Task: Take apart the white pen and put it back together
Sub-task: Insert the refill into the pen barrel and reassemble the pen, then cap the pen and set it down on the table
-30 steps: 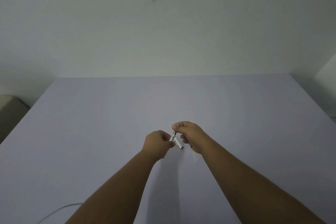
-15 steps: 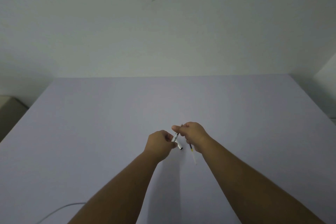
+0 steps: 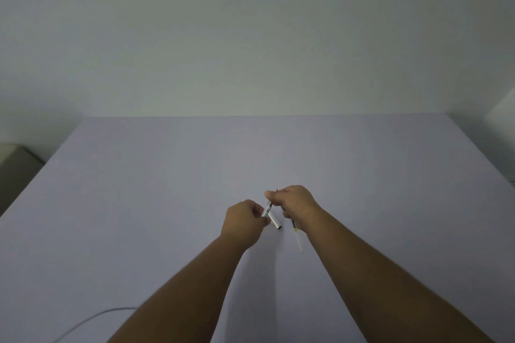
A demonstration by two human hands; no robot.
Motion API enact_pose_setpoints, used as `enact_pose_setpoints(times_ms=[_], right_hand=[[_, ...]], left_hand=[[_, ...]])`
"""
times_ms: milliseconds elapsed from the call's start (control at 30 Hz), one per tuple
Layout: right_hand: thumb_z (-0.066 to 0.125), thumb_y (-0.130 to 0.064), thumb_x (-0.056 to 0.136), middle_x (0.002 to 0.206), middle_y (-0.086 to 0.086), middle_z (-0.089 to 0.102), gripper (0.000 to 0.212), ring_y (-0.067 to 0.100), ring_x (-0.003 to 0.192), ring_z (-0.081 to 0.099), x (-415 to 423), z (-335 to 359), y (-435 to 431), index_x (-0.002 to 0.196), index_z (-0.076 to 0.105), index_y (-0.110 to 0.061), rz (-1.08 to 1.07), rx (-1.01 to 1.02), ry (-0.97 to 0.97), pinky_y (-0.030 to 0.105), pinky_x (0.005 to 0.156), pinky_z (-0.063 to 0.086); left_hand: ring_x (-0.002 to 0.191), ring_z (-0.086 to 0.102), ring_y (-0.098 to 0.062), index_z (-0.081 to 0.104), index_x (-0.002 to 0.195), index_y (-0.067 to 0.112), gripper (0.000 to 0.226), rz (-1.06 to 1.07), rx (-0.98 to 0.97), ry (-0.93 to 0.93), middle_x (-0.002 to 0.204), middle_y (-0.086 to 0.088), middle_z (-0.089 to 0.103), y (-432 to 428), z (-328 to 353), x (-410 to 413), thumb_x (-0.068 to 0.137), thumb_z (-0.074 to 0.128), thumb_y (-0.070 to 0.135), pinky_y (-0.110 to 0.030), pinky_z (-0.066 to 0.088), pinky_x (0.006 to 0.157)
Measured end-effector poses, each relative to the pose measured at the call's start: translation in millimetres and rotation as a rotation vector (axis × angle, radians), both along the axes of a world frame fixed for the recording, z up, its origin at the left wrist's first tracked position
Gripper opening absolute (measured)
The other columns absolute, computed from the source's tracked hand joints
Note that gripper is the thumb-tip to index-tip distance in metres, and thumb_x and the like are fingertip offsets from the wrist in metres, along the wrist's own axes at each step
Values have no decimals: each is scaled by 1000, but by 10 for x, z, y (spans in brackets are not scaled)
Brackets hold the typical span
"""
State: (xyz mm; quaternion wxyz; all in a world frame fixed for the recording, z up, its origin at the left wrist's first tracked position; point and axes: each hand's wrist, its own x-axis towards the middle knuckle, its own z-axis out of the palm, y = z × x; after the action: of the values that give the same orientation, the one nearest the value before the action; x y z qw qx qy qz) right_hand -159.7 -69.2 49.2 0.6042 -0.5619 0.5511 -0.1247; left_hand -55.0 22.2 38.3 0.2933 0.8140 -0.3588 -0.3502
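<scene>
So I'm seeing the left hand (image 3: 243,219) gripping the white pen barrel (image 3: 272,219) while the right hand (image 3: 296,203) is pinching the refill (image 3: 297,234).

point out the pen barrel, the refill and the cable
pen barrel (image 3: 274,222), head view, on the white tube near its open dark end
refill (image 3: 298,239), head view, on the thin pale rod sticking out below the right hand
cable (image 3: 92,318), head view, on the white curve at the table's near edge

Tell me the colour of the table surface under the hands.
Pale lavender-grey, plain and unpatterned, across the whole table, as seen in the head view.
</scene>
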Motion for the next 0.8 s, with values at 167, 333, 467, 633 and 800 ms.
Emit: enact_pose_setpoints(times_ms=[167,333,467,633,800], right_hand=[[72,-33,78,62,-3,56,26,13,45,37,36,-50,-12,74,65,-8,18,18,2,25,50,35],[57,-42,87,86,2,71,37,18,73,57,45,-176,-115,90,68,-7,22,-129,131,33,73,47],[52,-20,86,91,14,68,18,30,88,63,80,-420,-109,82,63,-8,196,-339,430,35,77,51],[51,-23,90,108,15,64,23,33,100,60,205,-736,-39,103,59,-6,358,-452,571,33,77,47],[48,-24,92,111,16,64,26,34,103,60,234,-866,-26,109,55,-5,339,-456,581,36,82,48]], left_hand=[[75,63,-18,62,79,20,11,21,33,6,73,6,61,1,-16,34,75,72,21,-31,55,65],[58,60,-11,61,66,22,14,112,97,126,68,1,66,34,-94,137,73,72,21,-19,48,46],[68,61,-22,63,66,18,14,206,100,213,70,-4,64,83,-210,194,73,74,19,-38,60,76],[68,63,-24,63,68,13,14,242,113,317,74,-9,66,131,-286,244,76,74,15,-40,61,77],[67,62,-24,64,68,12,13,244,119,352,72,-9,65,139,-306,278,76,74,13,-38,61,74]])
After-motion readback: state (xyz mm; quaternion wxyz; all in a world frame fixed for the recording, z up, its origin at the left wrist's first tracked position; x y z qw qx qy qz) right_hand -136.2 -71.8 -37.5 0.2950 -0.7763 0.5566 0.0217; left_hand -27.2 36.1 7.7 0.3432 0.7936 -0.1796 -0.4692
